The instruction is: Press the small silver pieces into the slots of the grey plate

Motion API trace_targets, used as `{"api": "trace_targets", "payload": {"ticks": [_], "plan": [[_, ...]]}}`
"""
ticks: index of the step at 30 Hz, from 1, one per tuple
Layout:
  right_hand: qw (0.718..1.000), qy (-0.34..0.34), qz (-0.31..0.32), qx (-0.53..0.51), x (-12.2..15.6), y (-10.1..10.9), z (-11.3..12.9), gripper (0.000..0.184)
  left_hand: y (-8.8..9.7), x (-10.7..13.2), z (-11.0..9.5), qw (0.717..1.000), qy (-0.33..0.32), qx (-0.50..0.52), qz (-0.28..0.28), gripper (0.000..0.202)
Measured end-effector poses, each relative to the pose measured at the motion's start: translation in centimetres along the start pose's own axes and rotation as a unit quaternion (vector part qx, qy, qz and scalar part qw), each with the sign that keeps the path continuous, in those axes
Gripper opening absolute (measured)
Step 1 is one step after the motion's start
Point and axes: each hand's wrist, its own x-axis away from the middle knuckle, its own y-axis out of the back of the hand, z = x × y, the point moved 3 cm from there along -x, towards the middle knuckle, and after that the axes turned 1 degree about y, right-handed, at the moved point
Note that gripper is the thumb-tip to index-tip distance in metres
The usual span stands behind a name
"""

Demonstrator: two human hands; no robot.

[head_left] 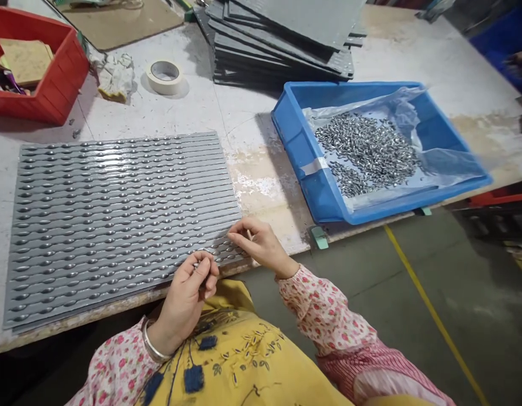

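A grey board [210, 197] with parallel grooves lies on the table in front of me. Rows of small shiny oval metal pieces [125, 207] sit along the grooves, while bare groove shows towards the upper right. My left hand [191, 282] is curled shut near the board's front edge, with glints of small metal pieces between thumb and fingers. Over the board's lower right corner, my right hand [259, 242] has thumb and index finger pinched together at a groove; what they hold is too small to make out. A blue tray [295, 132] to the right holds a heap of similar metal pieces [371, 152] on plastic film.
Dark grey boards [282, 39] are stacked at the back. A roll of masking tape [164, 78], a crumpled glove [115, 76] and a red bin [58, 79] stand at the left back. The table's front edge [292, 250] runs close to my hands.
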Motion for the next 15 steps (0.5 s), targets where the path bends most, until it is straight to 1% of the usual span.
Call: {"api": "trace_targets", "payload": {"ticks": [1, 3, 7, 11, 15], "plan": [[0.999, 0.019, -0.010, 0.048, -0.1, 0.1, -0.3, 0.014, 0.0, 0.0, 0.0, 1.000, 0.006, 0.006, 0.003, 0.017], [0.991, 0.049, -0.008, 0.124, -0.2, 0.0, -0.6, 0.013, 0.1, 0.1, 0.2, 1.000, 0.021, 0.008, 0.010, 0.020], [0.973, 0.067, -0.013, 0.220, -0.2, -0.6, -0.5, 0.013, 0.1, 0.3, 0.3, 0.998, 0.047, -0.016, 0.041, 0.020], [0.965, 0.058, -0.018, 0.255, -0.3, -0.9, -0.4, 0.012, -0.2, 0.5, 0.3, 0.996, 0.063, -0.036, 0.059, 0.014], [0.965, 0.049, -0.011, 0.259, -0.4, -0.9, -0.5, 0.011, -0.4, 0.6, 0.3, 0.994, 0.067, -0.041, 0.078, 0.012]]}}
